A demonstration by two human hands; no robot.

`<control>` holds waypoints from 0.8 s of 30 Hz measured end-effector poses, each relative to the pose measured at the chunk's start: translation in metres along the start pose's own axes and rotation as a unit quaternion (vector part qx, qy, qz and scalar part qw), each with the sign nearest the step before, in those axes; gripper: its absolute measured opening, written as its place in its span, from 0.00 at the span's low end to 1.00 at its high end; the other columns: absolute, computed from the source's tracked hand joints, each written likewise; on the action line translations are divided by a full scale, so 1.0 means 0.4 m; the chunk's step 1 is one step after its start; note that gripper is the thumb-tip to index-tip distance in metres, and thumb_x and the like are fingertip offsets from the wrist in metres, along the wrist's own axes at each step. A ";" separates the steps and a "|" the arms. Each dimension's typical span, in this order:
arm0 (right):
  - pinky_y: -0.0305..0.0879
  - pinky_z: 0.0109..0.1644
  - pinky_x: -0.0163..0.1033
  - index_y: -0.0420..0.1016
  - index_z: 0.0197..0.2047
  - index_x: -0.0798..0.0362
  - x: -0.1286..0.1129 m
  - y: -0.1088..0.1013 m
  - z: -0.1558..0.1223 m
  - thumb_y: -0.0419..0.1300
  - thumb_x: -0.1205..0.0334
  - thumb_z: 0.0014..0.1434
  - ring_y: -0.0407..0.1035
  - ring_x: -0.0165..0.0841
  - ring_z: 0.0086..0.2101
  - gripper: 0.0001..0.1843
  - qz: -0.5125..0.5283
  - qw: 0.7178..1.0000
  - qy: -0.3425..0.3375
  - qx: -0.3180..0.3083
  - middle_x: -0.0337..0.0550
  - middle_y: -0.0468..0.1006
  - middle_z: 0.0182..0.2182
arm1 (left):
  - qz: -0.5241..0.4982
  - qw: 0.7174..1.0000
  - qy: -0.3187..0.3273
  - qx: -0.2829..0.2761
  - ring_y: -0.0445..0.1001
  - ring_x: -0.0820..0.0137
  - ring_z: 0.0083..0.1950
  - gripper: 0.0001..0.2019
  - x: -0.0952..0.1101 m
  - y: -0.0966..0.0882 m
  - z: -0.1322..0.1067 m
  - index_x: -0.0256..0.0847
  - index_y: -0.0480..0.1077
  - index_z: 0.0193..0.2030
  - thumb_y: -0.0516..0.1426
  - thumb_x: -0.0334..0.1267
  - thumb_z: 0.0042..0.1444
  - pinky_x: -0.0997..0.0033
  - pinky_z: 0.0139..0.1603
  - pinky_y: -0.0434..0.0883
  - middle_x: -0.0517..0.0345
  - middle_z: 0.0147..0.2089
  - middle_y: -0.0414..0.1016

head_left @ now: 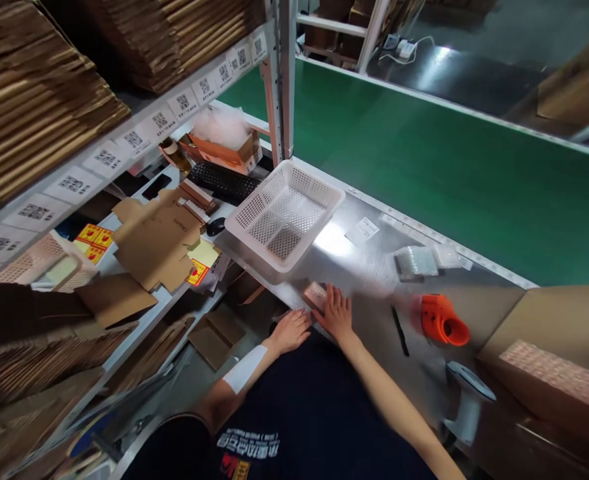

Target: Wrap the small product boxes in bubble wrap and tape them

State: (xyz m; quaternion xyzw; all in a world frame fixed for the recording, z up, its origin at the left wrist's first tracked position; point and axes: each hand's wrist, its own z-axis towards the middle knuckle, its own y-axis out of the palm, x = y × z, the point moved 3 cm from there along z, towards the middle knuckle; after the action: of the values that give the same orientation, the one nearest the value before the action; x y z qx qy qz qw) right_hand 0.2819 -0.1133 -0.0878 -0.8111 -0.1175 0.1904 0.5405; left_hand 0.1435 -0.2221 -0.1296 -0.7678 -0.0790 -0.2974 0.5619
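Note:
Close in front of my body, a small pinkish box [316, 294] lies on the metal bench top with clear bubble wrap [294, 312] about it. My right hand [336, 312] holds the box's right end, thumb on the near side and fingers over the far side. At the near left edge of the box, my left hand [292, 331] has its fingers together on the wrap; its fingertips are partly hard to make out. A white patch or sleeve covers part of my left forearm. Just beyond my hands stands a white perforated plastic basket [234, 230] with nothing in it.
To the right are an orange tape dispenser [442, 320], a black pen-like tool [400, 331], bubble-wrapped packets [417, 261], a barcode scanner [464, 400] and a large carton [554, 320]. A green conveyor [424, 160] runs behind. A keyboard [222, 182] and flattened cardboard [157, 237] lie left.

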 end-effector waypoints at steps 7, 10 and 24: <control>0.66 0.64 0.53 0.53 0.79 0.53 -0.045 -0.017 -0.045 0.53 0.67 0.69 0.65 0.51 0.66 0.37 0.009 0.993 -0.006 -0.119 0.63 0.64 0.71 | -0.004 0.999 -0.017 -0.042 0.57 0.53 0.80 0.25 -0.014 0.004 -0.014 0.34 0.69 0.71 0.54 0.40 0.70 0.50 0.81 0.55 0.42 0.74 0.67; 0.68 0.59 0.48 0.59 0.76 0.59 -0.012 -0.052 -0.014 0.54 0.66 0.70 0.70 0.49 0.60 0.33 0.004 0.992 -0.006 -0.129 0.65 0.72 0.64 | 0.010 0.998 -0.009 -0.061 0.53 0.53 0.81 0.28 -0.014 0.000 -0.008 0.36 0.64 0.75 0.53 0.41 0.71 0.49 0.82 0.52 0.44 0.78 0.61; 0.60 0.68 0.52 0.64 0.71 0.58 0.143 -0.177 0.167 0.56 0.68 0.68 0.57 0.52 0.69 0.29 -0.014 0.998 0.059 0.011 0.65 0.57 0.74 | 0.084 0.993 0.011 -0.086 0.51 0.52 0.82 0.34 -0.023 -0.042 -0.008 0.39 0.57 0.79 0.57 0.40 0.68 0.44 0.80 0.54 0.42 0.80 0.53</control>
State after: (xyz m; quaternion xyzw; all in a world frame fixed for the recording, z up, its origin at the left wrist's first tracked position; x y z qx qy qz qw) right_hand 0.3053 -0.0076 -0.0558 -0.8131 -0.0950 0.1359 0.5580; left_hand 0.1273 -0.2170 -0.1203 -0.8139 0.0180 -0.2630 0.5178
